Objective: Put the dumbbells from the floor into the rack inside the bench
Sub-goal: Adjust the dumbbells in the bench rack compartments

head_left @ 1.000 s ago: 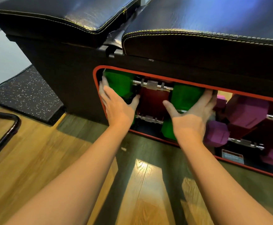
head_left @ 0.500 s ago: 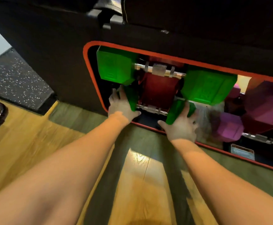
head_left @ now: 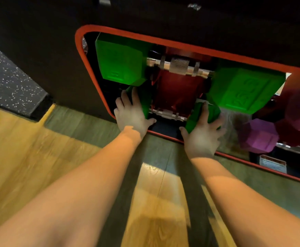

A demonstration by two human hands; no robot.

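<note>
Lower green hex dumbbell with a chrome handle [head_left: 168, 114] sits low in the red rack [head_left: 177, 90] inside the black bench [head_left: 38, 50]. Left hand [head_left: 132, 114] presses flat on its left head, right hand [head_left: 201, 132] spread over its right head, fingers straight. Another green dumbbell [head_left: 179, 65] racked above; purple dumbbell [head_left: 258, 136] to the right, wooden floor [head_left: 20, 157] below.

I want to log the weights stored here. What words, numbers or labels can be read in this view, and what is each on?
"25": raised number on the right head of the upper green dumbbell, seen sideways.
Left head of the same dumbbell: raised marking, too faint to read.
Warning sticker at the lower edge of the rack opening: print too small and blurred to read.
Purple dumbbell: no readable marking.
</note>
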